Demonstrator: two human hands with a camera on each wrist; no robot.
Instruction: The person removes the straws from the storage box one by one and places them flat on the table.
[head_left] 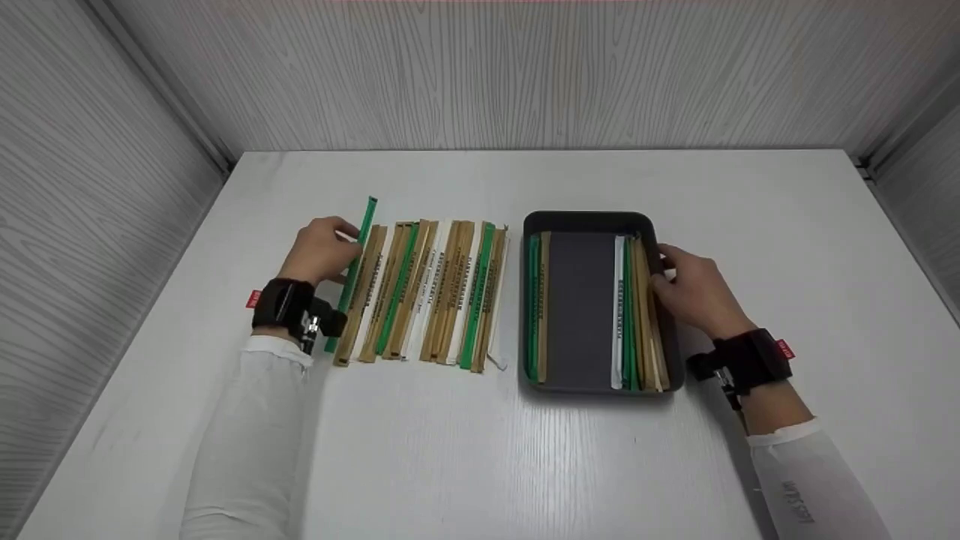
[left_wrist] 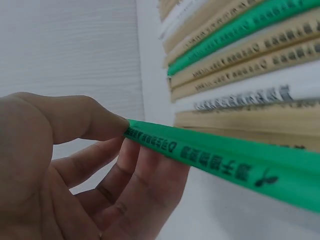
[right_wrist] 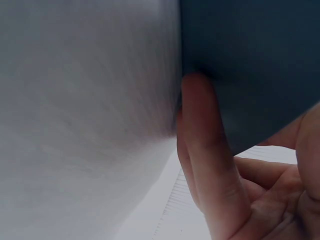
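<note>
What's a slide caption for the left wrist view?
Left hand pinches a green sleeve beside rows of sleeves on the table.

The green packet [left_wrist: 225, 155] runs off the left wrist view's right edge. The dark tray [right_wrist: 250, 65] is blurred, cropped at the right wrist view's upper right; packet print in the head view is unreadably small.

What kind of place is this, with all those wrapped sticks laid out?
Probably a recording booth or test bench rather than a home: a bare white table boxed in by plain grey panel walls, camera straps on both wrists, and wrapped chopsticks beside a dark tray.
</note>
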